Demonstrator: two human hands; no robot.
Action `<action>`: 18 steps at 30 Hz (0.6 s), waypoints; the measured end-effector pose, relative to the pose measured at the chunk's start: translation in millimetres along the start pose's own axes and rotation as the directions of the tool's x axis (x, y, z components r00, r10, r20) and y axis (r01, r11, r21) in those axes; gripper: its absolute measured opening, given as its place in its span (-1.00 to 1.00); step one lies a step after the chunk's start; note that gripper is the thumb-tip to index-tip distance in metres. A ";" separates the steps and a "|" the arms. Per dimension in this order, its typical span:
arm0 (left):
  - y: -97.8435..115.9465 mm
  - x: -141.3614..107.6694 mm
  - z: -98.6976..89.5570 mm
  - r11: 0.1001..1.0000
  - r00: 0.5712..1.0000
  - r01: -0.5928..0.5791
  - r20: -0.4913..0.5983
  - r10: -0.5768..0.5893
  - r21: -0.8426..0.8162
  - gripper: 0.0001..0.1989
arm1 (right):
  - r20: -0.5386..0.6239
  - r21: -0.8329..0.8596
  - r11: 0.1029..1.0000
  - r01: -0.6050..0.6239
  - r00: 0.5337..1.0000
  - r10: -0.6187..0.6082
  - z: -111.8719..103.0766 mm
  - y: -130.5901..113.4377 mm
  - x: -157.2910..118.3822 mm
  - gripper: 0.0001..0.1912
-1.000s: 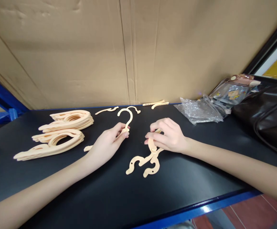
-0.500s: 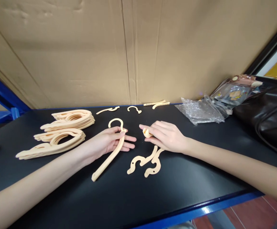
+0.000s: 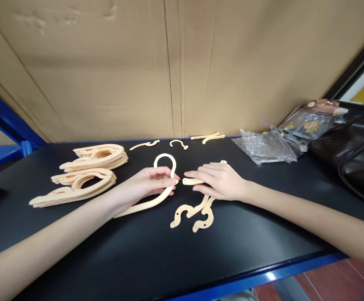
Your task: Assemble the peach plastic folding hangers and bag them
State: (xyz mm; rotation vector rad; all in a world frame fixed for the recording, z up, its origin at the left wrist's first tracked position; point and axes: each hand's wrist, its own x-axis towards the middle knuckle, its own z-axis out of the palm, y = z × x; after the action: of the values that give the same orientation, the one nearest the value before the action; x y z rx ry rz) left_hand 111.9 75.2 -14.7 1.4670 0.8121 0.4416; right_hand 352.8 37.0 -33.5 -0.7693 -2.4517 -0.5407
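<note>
My left hand (image 3: pixel 142 186) is closed, pinching a beige plastic hanger hook (image 3: pixel 166 156) with a curved arm (image 3: pixel 150 204) running from it toward the lower left. Across a small gap, my right hand (image 3: pixel 221 180) is closed over another beige hanger arm (image 3: pixel 190 181). One end of that piece points at the hook; the palm hides its middle. A small beige tip (image 3: pixel 224 161) shows behind the right knuckles. Below this hand, two notched hanger arms (image 3: pixel 204 225) lie on the black table, their upper ends partly covered.
Two stacks of beige hanger pieces (image 3: pixel 106 155) (image 3: pixel 75 193) lie at the left. Along the back are a loose arm (image 3: pixel 144 144), a hook (image 3: pixel 179 144) and crossed strips (image 3: pixel 208 137). Clear plastic bags (image 3: pixel 266 146) and a dark leather bag (image 3: pixel 348 150) occupy the right.
My left hand has brought the hook piece rightward and turned its arm flatter. In my right hand, the held piece has swung from end-on to pointing left, with the fingers lowered over it.
</note>
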 end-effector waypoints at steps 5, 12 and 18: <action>2.9 -0.8 0.5 0.998 0.998 0.057 -0.009 -0.057 -0.029 -0.79 | 0.019 -0.053 0.998 0.025 1.000 -0.024 1.5 0.6 1.8 -0.69; 5.6 -0.5 2.4 0.997 0.997 0.074 -0.031 -0.075 -0.028 -0.78 | 0.082 0.028 0.998 0.063 0.995 -0.065 0.8 -2.4 2.3 -0.75; 4.3 -0.4 1.2 0.999 0.998 0.046 0.036 -0.046 0.008 -0.80 | 0.089 0.098 0.993 0.061 0.994 -0.070 -1.2 -6.0 4.5 -0.73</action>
State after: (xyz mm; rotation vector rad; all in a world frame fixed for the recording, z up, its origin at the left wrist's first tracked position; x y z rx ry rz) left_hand 113.4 74.5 -10.5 1.4561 0.8173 0.3767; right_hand 346.3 33.7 -31.2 -0.6911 -2.5751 -0.4173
